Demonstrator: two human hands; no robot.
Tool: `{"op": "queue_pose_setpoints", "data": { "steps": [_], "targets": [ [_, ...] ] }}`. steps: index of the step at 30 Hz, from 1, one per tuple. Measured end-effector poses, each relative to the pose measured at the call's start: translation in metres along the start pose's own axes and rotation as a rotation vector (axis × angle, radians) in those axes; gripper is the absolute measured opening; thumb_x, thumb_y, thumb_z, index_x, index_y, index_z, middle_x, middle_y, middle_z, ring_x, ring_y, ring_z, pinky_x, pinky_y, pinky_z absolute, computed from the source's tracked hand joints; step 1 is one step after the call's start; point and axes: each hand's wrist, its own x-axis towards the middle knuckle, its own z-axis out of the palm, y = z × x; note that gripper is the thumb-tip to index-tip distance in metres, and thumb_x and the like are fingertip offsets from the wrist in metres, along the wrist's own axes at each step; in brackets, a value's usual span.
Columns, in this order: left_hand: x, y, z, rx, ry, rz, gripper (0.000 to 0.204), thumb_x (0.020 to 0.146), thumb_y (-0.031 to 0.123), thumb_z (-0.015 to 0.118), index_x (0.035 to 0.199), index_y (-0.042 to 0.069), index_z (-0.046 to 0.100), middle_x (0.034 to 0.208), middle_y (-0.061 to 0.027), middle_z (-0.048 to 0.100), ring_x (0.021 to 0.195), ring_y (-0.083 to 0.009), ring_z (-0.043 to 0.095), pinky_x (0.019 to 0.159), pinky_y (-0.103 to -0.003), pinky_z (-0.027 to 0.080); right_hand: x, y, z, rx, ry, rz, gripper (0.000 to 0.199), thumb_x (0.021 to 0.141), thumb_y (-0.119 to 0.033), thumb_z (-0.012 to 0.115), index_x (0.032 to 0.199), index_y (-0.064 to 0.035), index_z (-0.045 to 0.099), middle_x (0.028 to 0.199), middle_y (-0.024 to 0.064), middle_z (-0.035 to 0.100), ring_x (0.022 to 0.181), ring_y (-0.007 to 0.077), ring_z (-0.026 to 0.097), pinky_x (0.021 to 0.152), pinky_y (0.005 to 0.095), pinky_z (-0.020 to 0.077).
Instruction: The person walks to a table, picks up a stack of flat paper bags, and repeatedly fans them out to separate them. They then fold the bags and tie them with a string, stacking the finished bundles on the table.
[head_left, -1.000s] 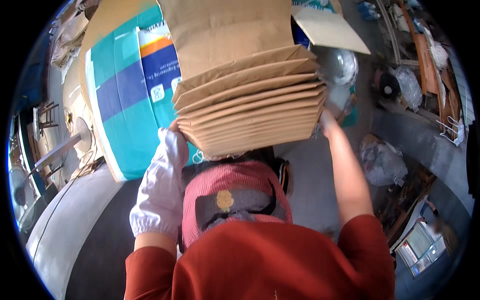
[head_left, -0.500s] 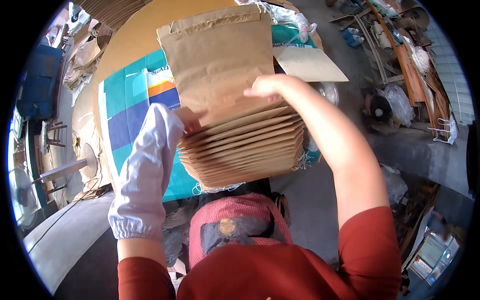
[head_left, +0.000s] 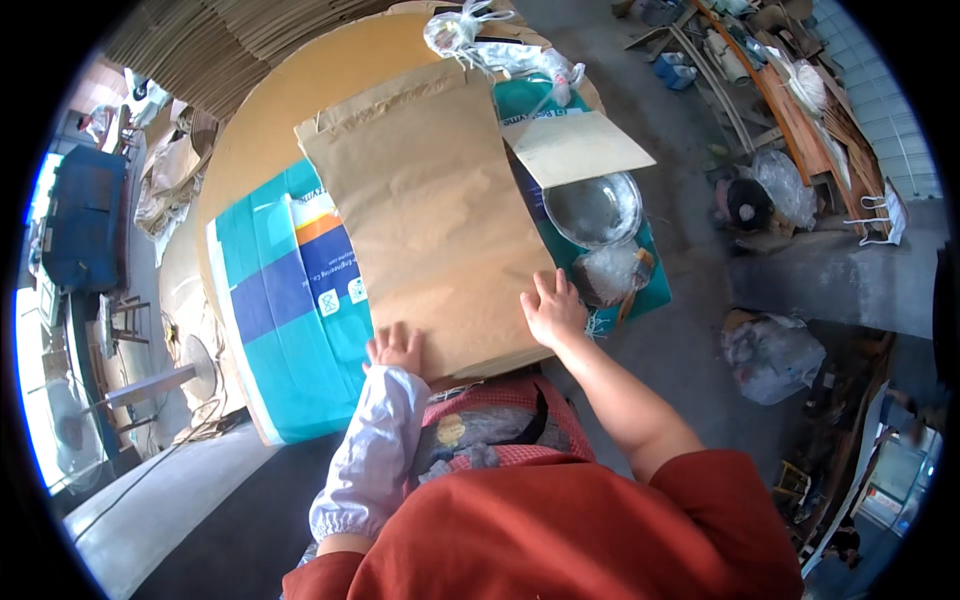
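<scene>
A large brown kraft paper bag lies flat on top, its folded far end turned away from me. My left hand, below a pale sleeve cover, rests on the bag's near left corner with its fingers spread. On the near right edge lies my right hand, fingers apart and pointing away from me. Neither hand grips anything. Thin layered edges show along the near side; how many bags lie beneath is hidden. Under the bag is a teal and blue printed sheet.
Right of the bag stand a round metal bowl, partly under a pale board, and a clear plastic bundle beside a brush. Knotted plastic bags lie at the far edge. A fan stands left.
The raised, fanned near ends of the paper bag stack now lie flat. Both hands have come toward me and opened onto the top bag. The metal bowl shows more fully.
</scene>
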Motion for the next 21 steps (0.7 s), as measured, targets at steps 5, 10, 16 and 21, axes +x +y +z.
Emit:
{"op": "queue_pose_setpoints", "data": {
  "steps": [5,10,16,21],
  "targets": [
    [0.034,-0.070,0.045,0.170,0.030,0.189,0.045,0.083,0.012,0.055,0.127,0.020,0.048,0.143,-0.0268,0.028,0.108,-0.0463,0.050,0.082,-0.045,0.051,0.004,0.011,0.018,0.247,0.084,0.037,0.060,0.089,-0.043,0.045,0.141,-0.0147,0.034,0.139,0.0241,0.037,0.115,0.0412,0.047,0.093,0.0482,0.0424],
    [0.024,-0.079,0.077,0.156,0.221,0.215,0.060,0.086,0.028,0.053,0.139,0.007,0.034,0.135,-0.0316,0.035,0.108,-0.0452,0.050,0.092,-0.045,0.045,0.010,0.038,0.070,0.193,0.385,-0.176,0.063,0.089,-0.038,0.046,0.141,-0.0071,0.031,0.129,0.0314,0.043,0.105,0.0430,0.050,0.092,0.0477,0.0385],
    [0.025,-0.041,0.077,-0.341,0.238,-0.082,0.067,0.089,0.031,0.050,0.144,0.002,0.023,0.134,-0.0316,0.036,0.116,-0.0449,0.044,0.098,-0.044,0.039,0.018,0.044,0.085,0.244,0.368,-0.204,0.063,0.086,-0.033,0.047,0.141,-0.0050,0.030,0.130,0.0311,0.041,0.107,0.0432,0.048,0.094,0.0478,0.0381],
    [0.024,-0.035,0.073,-0.366,0.247,-0.078,0.067,0.088,0.025,0.051,0.144,0.003,0.021,0.133,-0.0304,0.037,0.116,-0.0446,0.043,0.099,-0.045,0.038,0.021,0.042,0.093,0.329,0.353,-0.223,0.063,0.088,-0.034,0.044,0.141,-0.0046,0.029,0.131,0.0317,0.039,0.107,0.0441,0.047,0.095,0.0484,0.0375]
  ]
}}
